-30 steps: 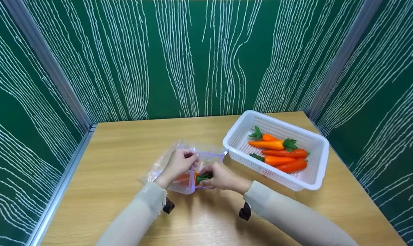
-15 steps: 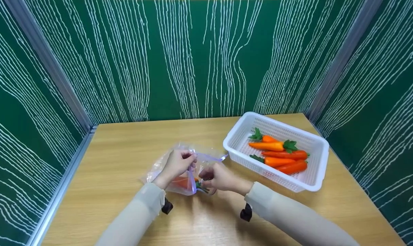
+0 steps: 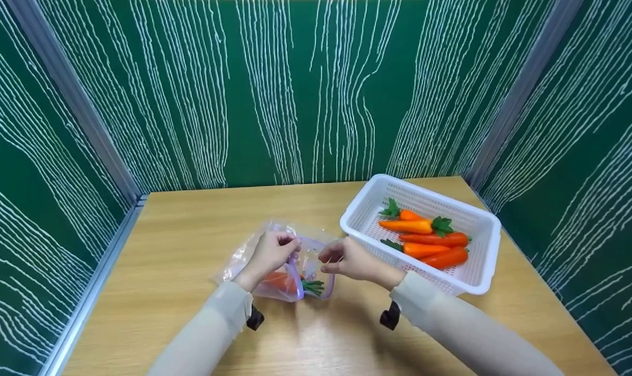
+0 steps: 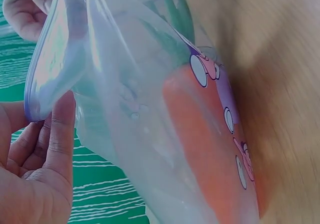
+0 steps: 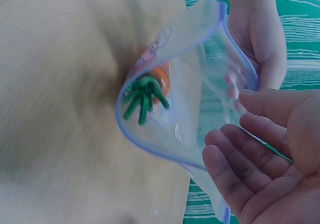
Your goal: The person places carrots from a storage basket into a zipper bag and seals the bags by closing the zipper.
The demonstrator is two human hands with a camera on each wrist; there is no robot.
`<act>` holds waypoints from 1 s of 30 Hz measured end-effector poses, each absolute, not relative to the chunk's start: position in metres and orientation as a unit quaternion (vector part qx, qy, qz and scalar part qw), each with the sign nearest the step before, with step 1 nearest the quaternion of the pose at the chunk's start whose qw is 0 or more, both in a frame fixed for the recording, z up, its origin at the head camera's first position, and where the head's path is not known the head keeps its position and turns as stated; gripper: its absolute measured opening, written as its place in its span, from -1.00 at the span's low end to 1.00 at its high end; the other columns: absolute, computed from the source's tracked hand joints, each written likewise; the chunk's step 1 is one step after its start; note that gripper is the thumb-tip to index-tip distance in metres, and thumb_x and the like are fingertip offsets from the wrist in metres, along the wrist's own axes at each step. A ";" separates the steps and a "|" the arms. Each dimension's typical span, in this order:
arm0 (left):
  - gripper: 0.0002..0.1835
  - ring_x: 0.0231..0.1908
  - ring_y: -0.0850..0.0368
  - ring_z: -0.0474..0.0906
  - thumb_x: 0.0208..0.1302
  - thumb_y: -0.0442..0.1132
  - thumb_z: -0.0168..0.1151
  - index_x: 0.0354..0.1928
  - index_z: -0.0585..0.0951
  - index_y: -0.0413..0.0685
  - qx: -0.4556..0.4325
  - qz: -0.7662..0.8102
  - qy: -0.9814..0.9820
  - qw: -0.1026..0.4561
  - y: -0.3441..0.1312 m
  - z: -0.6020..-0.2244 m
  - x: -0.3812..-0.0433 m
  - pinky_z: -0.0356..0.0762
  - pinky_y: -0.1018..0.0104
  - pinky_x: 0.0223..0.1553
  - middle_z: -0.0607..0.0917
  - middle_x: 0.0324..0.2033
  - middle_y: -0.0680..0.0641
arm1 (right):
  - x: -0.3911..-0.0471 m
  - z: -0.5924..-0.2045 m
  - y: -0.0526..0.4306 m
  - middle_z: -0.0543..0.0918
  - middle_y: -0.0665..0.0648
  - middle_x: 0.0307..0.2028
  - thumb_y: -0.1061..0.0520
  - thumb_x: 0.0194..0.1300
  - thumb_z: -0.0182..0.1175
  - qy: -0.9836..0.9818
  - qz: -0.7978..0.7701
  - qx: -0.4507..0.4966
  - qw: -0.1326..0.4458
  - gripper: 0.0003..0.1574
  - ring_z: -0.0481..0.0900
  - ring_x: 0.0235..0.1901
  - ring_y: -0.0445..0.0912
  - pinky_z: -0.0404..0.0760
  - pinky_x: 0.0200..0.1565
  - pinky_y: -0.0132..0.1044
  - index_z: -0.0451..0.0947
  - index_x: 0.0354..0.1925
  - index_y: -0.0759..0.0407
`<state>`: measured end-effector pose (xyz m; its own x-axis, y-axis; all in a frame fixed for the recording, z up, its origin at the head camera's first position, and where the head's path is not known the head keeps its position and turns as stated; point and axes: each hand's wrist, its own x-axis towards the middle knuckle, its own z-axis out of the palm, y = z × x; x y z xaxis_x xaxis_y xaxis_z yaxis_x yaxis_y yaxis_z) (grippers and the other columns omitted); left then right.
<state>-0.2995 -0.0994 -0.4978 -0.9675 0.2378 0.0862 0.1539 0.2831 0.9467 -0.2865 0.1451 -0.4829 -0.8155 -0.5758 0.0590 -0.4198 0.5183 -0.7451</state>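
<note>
A clear zip bag (image 3: 244, 259) with a purple-edged mouth lies on the table, its mouth spread toward the right. Inside is an orange carrot (image 4: 194, 129), seen through the plastic with its green leafy top (image 5: 145, 98) at the mouth. My left hand (image 3: 271, 253) pinches the upper rim of the bag between thumb and fingers. Just right of the mouth, my right hand (image 3: 353, 259) holds nothing, fingers loosely bent; in the right wrist view its fingertips are beside the rim, and whether they touch it I cannot tell.
Behind and right of the bag stands a white perforated basket (image 3: 491, 250), with several carrots (image 3: 407, 225) and long red peppers (image 3: 446, 258) in it. Green walls (image 3: 316, 104) with white lines enclose the wooden table (image 3: 185, 219).
My right hand has let go of the carrot's leafy top and moved up and right, away from it. The bag's mouth now shows wider. My left hand keeps its grip on the rim.
</note>
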 end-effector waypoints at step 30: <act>-0.78 -0.43 0.19 0.66 0.59 -0.32 0.24 -0.23 0.77 -0.28 0.118 0.584 0.802 0.039 -0.099 -0.500 -0.298 0.73 0.40 -0.34 0.77 -0.38 -0.18 | -0.295 -0.464 0.210 0.84 0.15 -0.18 0.20 0.35 0.52 0.884 -0.416 -0.202 0.061 -0.75 0.73 -0.21 -0.03 0.73 -0.14 -0.40 0.81 -0.03 0.24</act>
